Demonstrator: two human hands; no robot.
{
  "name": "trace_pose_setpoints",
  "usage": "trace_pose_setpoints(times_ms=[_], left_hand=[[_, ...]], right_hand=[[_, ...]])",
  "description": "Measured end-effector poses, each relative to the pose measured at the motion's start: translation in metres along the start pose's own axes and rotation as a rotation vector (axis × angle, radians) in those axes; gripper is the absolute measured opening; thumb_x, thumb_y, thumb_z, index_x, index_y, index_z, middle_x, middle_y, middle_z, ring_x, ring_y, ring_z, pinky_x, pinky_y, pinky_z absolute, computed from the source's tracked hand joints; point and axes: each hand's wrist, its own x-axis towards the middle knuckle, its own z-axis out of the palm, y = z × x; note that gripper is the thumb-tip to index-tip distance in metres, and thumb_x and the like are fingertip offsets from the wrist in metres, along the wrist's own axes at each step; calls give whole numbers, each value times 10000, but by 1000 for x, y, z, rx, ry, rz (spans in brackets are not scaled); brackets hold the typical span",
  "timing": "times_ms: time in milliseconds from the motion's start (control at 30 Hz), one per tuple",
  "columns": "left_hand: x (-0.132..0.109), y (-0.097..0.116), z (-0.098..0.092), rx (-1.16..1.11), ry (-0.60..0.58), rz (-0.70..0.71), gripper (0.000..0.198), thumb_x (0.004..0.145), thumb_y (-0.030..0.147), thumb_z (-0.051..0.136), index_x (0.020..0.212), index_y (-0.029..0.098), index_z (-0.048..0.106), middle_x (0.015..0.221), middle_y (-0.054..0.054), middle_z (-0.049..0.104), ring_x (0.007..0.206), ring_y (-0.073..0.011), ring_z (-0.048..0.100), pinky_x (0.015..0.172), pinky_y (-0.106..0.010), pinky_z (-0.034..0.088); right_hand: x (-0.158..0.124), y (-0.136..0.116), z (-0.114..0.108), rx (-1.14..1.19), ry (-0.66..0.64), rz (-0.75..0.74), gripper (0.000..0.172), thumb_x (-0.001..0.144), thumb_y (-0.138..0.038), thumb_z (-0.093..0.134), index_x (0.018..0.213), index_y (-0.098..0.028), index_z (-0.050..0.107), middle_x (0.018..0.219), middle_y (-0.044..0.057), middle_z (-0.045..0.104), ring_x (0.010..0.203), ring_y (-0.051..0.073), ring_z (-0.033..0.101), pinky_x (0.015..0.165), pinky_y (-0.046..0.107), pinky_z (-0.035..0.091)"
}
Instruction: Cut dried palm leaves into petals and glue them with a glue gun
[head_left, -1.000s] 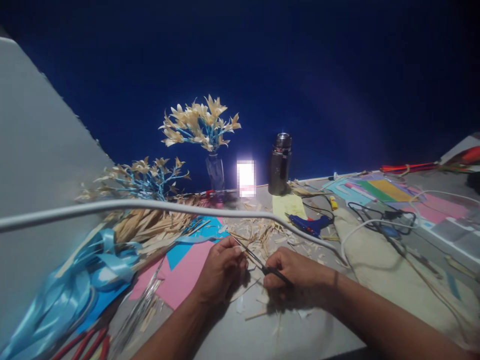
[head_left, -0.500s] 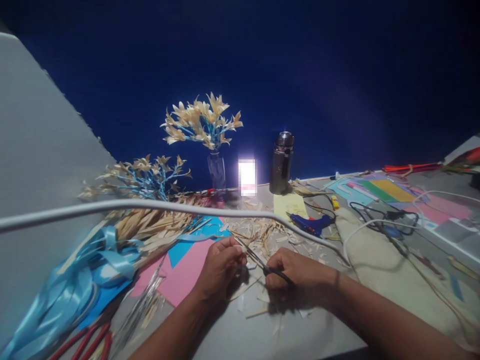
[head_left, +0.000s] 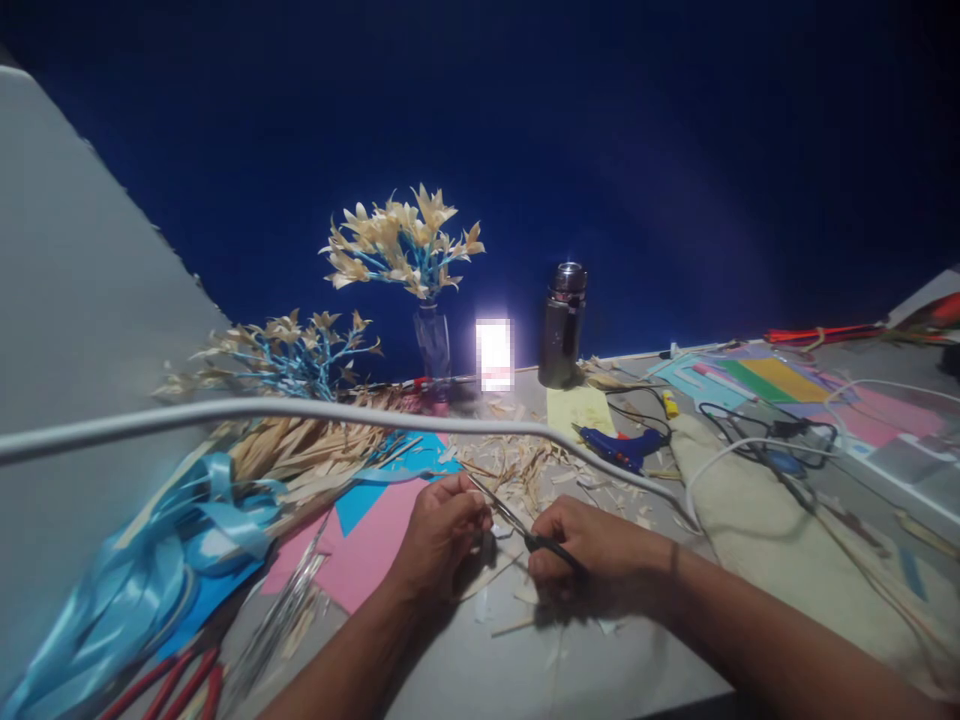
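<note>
My right hand (head_left: 574,545) is closed round the black handles of a pair of scissors (head_left: 501,507). Their metal blades point up and left, the tips reaching my left hand (head_left: 450,525). That hand is closed in a pinch beside the blades; whatever its fingers hold is too small to make out. Pale dry husk scraps (head_left: 525,455) lie scattered behind and below both hands. To the left of my left hand are a pink sheet (head_left: 367,540) and a blue sheet (head_left: 420,455).
A white cable (head_left: 300,412) crosses in front. Behind it stand a vase (head_left: 433,345) of husk flowers (head_left: 405,240) and a dark flask (head_left: 564,330). A blue glue gun (head_left: 622,447) lies to the right. Light blue ribbon (head_left: 150,570), metal wires (head_left: 289,590) and red handles (head_left: 180,685) lie left.
</note>
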Motion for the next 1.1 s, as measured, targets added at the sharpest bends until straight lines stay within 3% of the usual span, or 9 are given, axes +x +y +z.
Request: trace_pose_setpoints(times_ms=[200,367,533,733,900,1000,1100], left_hand=[[0,3,0,-21,-16,-9,166,664,223,759,653,166,603,521,2,592,490,-102,495,525,-223,382],[-2,7,3,-135,-28,-14,172,657,194,793,679,159,626,539,12,595,526,-100,537,566,-209,422],[-3,7,4,-133,8,-3,175,658,188,791,693,170,620,555,5,618,524,-113,541,536,-212,428],[-4,9,4,-99,-29,-3,180,647,212,789,663,171,614,525,8,608,488,-106,507,503,-210,395],[-5,6,4,-31,-24,-16,140,673,210,792,697,164,661,525,21,604,475,-79,467,525,-208,401],[-8,0,5,69,-13,-56,120,702,217,782,694,163,675,588,-13,658,522,-100,523,551,-224,436],[-12,-7,8,128,-26,-101,106,712,218,774,680,151,698,600,-32,665,568,-133,578,595,-266,490]], right_hand=[[2,-2,-3,-113,35,14,325,746,-326,716,514,-163,557,429,-41,492,366,58,387,346,187,239],[4,-1,-2,-47,51,-1,291,732,-304,703,522,-175,549,438,-39,505,379,75,436,359,196,303],[5,2,-3,-51,43,-8,291,735,-289,713,523,-167,556,439,-37,505,380,66,413,356,196,276],[9,11,-3,38,37,3,326,708,-289,775,517,-161,543,418,-46,487,366,56,388,367,188,291],[10,4,5,434,144,-134,303,638,-271,856,768,-170,602,598,-61,566,518,96,558,539,236,507],[9,-2,9,502,233,-249,403,609,-228,882,921,-181,631,750,-37,633,622,111,608,587,240,517],[8,-4,10,502,275,-330,413,596,-223,898,901,-166,625,760,-20,658,667,123,636,615,228,500]])
